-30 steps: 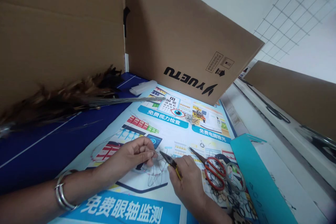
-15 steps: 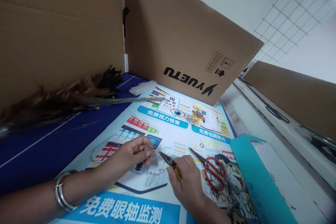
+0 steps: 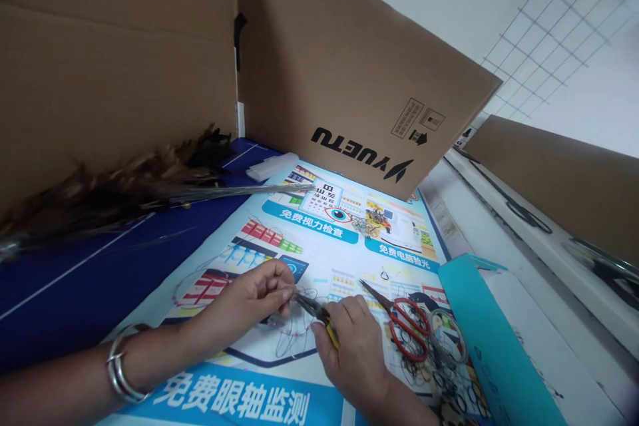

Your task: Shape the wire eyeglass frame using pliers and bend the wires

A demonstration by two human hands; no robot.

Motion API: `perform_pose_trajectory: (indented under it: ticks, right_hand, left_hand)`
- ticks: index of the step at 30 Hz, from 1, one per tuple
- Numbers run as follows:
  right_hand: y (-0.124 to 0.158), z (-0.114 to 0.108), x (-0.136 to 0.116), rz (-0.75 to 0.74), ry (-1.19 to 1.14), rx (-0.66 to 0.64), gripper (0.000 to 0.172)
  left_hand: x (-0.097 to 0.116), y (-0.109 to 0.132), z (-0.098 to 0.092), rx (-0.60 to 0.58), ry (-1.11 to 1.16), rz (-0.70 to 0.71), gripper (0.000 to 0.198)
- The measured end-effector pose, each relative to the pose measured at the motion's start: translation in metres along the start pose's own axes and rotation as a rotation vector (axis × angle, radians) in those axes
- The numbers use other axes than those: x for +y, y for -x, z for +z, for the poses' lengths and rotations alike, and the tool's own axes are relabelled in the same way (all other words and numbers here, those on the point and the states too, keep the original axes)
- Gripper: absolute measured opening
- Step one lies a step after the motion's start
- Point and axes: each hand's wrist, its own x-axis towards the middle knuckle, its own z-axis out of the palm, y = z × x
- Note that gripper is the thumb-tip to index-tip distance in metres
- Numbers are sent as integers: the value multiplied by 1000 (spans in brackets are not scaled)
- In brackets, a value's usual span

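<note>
A thin wire (image 3: 292, 336) is pinched between the pressed-together fingers (image 3: 282, 293) of the left hand (image 3: 252, 299), near the middle of the poster (image 3: 319, 239) that is spread over the tabletop (image 3: 100, 273). The rest of the wire lies in loose loops on the poster just below that pinch. Yellow-handled pliers (image 3: 314, 313) are gripped in the closed right hand (image 3: 352, 353), and their tips are brought right up against the left fingertips.

With the tips so close, a fingertip could be nipped if the pliers were squeezed off target. The wire could be kinked or snapped by too hard a bite, or it could spring loose and tangle with its own loops. Red-handled scissors (image 3: 404, 323) and a scatter of metal rings (image 3: 444, 379) lie just right of the right hand and could be knocked by a sideways jerk.
</note>
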Motion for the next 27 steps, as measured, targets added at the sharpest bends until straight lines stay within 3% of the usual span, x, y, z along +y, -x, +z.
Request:
perform_pose_trajectory:
  ticks: [27]
  right_hand:
    - [0,6,-2,0,171,0,13]
  left_hand:
    - [-9,-2,1,37,-136,74,10]
